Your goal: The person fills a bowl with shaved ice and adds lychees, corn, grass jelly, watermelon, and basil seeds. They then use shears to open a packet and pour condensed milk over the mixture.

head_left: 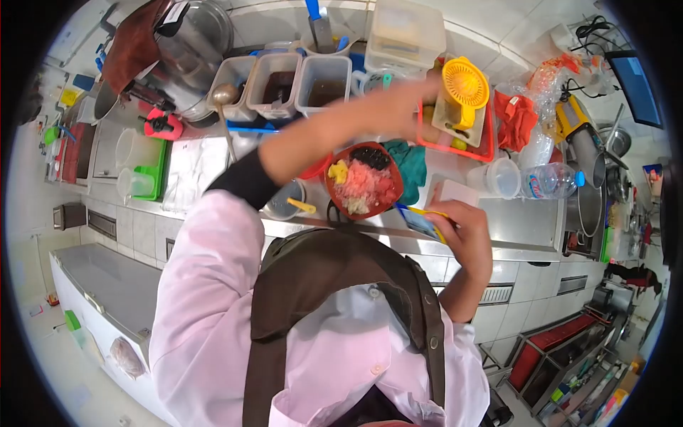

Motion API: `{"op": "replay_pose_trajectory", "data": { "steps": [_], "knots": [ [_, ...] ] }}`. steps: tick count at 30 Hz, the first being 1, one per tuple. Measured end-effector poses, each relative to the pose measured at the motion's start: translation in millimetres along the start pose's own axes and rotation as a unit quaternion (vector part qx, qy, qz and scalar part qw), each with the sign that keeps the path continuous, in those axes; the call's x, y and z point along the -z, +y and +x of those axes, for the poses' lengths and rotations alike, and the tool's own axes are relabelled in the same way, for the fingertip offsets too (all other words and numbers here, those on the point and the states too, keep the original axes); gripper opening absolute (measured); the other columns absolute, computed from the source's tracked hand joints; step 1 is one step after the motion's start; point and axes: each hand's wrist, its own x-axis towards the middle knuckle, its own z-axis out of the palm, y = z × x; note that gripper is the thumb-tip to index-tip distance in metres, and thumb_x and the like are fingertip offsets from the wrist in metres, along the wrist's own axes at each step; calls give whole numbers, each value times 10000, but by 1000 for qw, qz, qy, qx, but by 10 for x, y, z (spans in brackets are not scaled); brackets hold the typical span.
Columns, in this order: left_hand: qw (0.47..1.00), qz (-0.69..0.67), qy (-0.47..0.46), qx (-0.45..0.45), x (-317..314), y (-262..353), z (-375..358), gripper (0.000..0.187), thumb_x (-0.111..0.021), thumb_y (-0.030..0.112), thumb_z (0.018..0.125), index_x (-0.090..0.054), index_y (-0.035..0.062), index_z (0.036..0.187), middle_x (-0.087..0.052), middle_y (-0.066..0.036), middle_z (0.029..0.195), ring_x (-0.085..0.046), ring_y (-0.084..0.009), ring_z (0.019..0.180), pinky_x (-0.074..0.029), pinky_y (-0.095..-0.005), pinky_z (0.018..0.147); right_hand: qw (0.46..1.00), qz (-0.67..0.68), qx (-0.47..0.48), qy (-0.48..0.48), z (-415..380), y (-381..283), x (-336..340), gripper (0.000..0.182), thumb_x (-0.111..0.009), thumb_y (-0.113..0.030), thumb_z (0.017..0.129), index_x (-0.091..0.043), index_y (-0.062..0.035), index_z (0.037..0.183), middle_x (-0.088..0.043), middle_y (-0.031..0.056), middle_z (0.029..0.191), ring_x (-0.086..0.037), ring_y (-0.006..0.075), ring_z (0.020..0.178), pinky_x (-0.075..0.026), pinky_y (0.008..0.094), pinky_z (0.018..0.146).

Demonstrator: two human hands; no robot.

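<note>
My left hand, smeared by motion, reaches across to the red basket; its fingers cannot be made out. In that basket sit green limes and a clear tub, with a yellow citrus juicer on top. My right hand is closed round a flat blue-and-yellow packet by the counter's front edge. Just left of the packet stands a red-brown bowl of pink minced or chopped food, with dark, yellow and whitish heaps. A green cloth lies against the bowl's right side.
Clear tubs of dark liquid line the back, with a ladle over the left one. To the right stand a white tub, a water bottle and a red bag. A yellow-handled container stands left of the bowl.
</note>
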Motion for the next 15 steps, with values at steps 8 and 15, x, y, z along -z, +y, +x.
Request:
{"op": "replay_pose_trajectory", "data": {
  "steps": [8,15],
  "knots": [
    [796,-323,257,442,-571,654,-2329,253,-592,206,847,-579,2,996,-643,-62,849,-603,-102,766,-493,-255,687,966,251,-29,-48,401,138,-966,124,-528,-81,835,-554,-5,929,-580,75,781,-571,129,664,-455,273,617],
    [555,-485,566,369,-494,1032,-3310,445,-382,404,923,-489,5,1090,-588,-110,980,-606,-221,865,-496,-367,777,987,30,57,-146,-198,1147,-2397,359,-526,-121,825,-448,57,1127,-499,262,1097,-541,375,954,-422,389,854]
  ]
}}
